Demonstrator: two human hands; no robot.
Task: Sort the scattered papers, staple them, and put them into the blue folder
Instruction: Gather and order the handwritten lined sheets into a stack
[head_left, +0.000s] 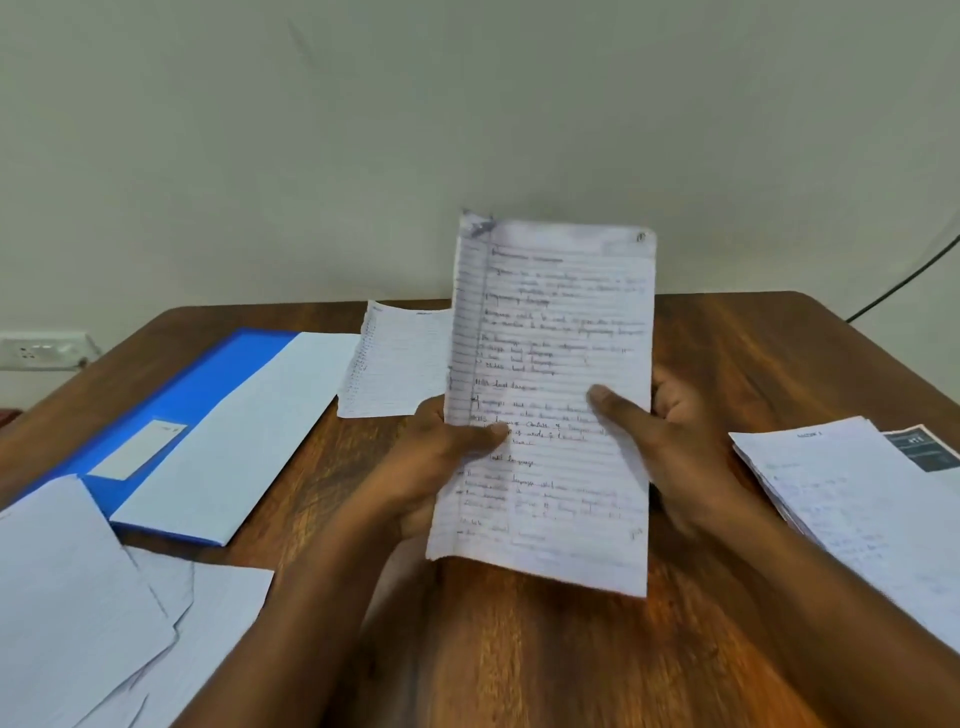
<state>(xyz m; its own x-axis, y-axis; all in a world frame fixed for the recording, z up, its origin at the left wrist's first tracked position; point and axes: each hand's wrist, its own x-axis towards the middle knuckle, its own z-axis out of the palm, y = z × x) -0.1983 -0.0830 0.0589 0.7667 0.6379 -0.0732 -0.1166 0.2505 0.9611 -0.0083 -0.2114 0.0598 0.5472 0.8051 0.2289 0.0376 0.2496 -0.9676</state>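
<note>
Both hands, left hand (441, 457) and right hand (670, 447), hold the lined paper (550, 395) up over the surface (519, 649). Its long side stands up. Fingers closed on it. Writing too blurry.

Nothing can be read with certainty. The lined sheet (550, 395) held upright carries handwriting in dark ink, too blurred to make out. The white label (136, 448) on the blue folder (208, 384) and the printed heading on the right-hand paper stack (852, 499) are likewise illegible.
</note>
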